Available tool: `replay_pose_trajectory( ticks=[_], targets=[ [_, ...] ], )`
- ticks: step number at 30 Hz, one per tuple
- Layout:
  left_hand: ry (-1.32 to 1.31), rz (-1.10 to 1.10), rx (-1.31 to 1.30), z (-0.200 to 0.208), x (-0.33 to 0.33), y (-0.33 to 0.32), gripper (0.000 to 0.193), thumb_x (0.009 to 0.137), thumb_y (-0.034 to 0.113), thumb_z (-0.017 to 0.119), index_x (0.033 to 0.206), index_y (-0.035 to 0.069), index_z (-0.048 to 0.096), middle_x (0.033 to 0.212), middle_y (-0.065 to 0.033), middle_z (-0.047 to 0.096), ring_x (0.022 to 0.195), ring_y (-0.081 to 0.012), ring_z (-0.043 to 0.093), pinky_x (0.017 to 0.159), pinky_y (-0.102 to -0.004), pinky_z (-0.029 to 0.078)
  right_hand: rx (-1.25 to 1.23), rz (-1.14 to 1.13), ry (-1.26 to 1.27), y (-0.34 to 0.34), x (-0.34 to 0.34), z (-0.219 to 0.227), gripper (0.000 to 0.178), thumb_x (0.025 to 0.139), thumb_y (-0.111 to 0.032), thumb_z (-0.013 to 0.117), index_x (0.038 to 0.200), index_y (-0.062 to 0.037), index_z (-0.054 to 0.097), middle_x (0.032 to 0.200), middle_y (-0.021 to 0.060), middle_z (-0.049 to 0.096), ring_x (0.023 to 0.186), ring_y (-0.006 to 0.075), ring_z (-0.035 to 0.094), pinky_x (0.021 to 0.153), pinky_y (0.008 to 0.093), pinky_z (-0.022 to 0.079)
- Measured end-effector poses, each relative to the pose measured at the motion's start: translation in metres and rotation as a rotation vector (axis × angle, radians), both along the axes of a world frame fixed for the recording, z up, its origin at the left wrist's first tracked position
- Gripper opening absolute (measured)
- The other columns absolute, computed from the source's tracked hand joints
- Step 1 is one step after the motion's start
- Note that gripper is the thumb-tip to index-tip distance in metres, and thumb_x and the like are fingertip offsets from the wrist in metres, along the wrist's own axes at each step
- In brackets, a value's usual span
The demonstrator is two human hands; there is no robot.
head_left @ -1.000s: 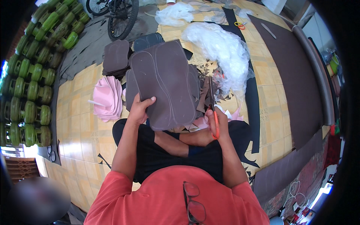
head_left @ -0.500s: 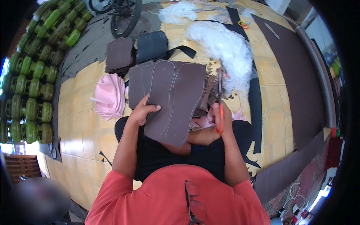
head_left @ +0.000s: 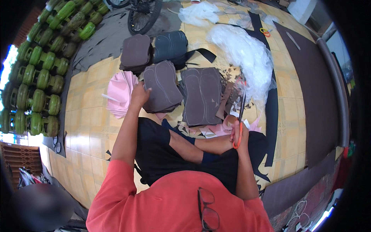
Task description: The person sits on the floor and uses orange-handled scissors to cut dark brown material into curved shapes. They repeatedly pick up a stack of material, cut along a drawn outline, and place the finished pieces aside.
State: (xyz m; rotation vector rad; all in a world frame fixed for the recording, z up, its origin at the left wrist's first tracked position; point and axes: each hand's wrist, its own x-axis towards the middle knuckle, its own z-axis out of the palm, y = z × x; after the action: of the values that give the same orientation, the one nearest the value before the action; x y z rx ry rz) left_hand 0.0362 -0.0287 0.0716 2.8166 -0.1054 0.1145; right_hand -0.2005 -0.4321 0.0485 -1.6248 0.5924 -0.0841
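My left hand (head_left: 141, 95) is at the left edge of a stack of dark brown sole-shaped sheets (head_left: 163, 87) with pale outlines drawn on top. Its thumb stands apart from the fingers, and no sheet is lifted in it. Right of that stack lies another pile of brown outlined sheets (head_left: 201, 96), small offcuts on it. Over my right knee, my right hand (head_left: 235, 133) is closed on scissors (head_left: 239, 135) with orange handles, their blades pointing away from me. Pink sheets (head_left: 120, 92) lie fanned out left of my left hand.
Farther off stand a brown stack (head_left: 136, 52) and a black stack (head_left: 170, 45). Brown scraps (head_left: 228, 96) and crumpled clear plastic (head_left: 247, 56) lie to the right. A long brown sheet (head_left: 309, 92) unrolls at far right. Green gas cylinders (head_left: 40, 77) line the left; a bicycle wheel (head_left: 145, 17) stands behind.
The brown outlined sheet that my left hand held up over my lap is down, and both piles show. My left hand moved away from me; my right hand with the scissors came slightly nearer.
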Motion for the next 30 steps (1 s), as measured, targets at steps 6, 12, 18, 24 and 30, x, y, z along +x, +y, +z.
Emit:
replay_pose_trajectory(
  ticks=[6, 12, 18, 24, 30],
  targets=[
    [0.316, -0.242, -0.143, -0.015, -0.072, -0.139, 0.061, 0.079, 0.040, 0.074, 0.111, -0.009, 0.056, 0.106, -0.0282, 0.062, 0.096, -0.0392, 0.063, 0.083, -0.0432, 0.051, 0.015, 0.025, 0.074, 0.005, 0.008, 0.006, 0.043, 0.097, -0.045, 0.053, 0.084, -0.0046, 0.055, 0.055, -0.0009, 0.044, 0.040, 0.0072, 0.043, 0.036, 0.0222, 0.035],
    [0.409, -0.137, 0.124, -0.014, -0.105, -0.192, 0.085, 0.069, 0.041, 0.083, 0.122, -0.011, 0.043, 0.123, -0.0254, 0.051, 0.109, -0.0409, 0.056, 0.092, -0.0427, 0.049, 0.068, -0.001, 0.050, 0.000, 0.004, -0.002, 0.042, 0.096, -0.046, 0.053, 0.082, -0.0062, 0.054, 0.056, -0.0011, 0.045, 0.041, 0.0068, 0.043, 0.037, 0.0215, 0.036],
    [0.178, -0.036, 0.025, -0.026, -0.095, -0.193, 0.051, 0.071, 0.025, 0.082, 0.100, -0.002, 0.050, 0.108, -0.0217, 0.056, 0.103, -0.0383, 0.058, 0.084, -0.0431, 0.050, 0.011, 0.030, 0.016, 0.001, 0.009, 0.003, 0.043, 0.095, -0.046, 0.055, 0.084, -0.0044, 0.056, 0.057, -0.0004, 0.046, 0.043, 0.0080, 0.045, 0.039, 0.0231, 0.037],
    [0.134, -0.277, -0.469, 0.015, -0.073, -0.195, 0.026, 0.081, 0.010, 0.068, 0.085, 0.001, 0.044, 0.080, -0.0152, 0.055, 0.078, -0.0306, 0.057, 0.070, -0.0395, 0.044, 0.014, -0.018, -0.001, -0.001, 0.003, -0.002, 0.041, 0.096, -0.043, 0.056, 0.088, -0.0031, 0.060, 0.058, 0.0017, 0.050, 0.048, 0.0089, 0.048, 0.044, 0.0260, 0.038],
    [0.067, -0.110, -1.257, 0.073, -0.087, -0.195, 0.025, 0.085, 0.002, 0.063, 0.107, 0.000, 0.050, 0.099, -0.0107, 0.059, 0.092, -0.0210, 0.059, 0.081, -0.0339, 0.048, -0.125, -0.033, -0.002, -0.004, 0.001, -0.010, 0.042, 0.095, -0.042, 0.057, 0.091, -0.0008, 0.060, 0.062, 0.0081, 0.055, 0.056, 0.0148, 0.055, 0.052, 0.0317, 0.044]
  ],
)
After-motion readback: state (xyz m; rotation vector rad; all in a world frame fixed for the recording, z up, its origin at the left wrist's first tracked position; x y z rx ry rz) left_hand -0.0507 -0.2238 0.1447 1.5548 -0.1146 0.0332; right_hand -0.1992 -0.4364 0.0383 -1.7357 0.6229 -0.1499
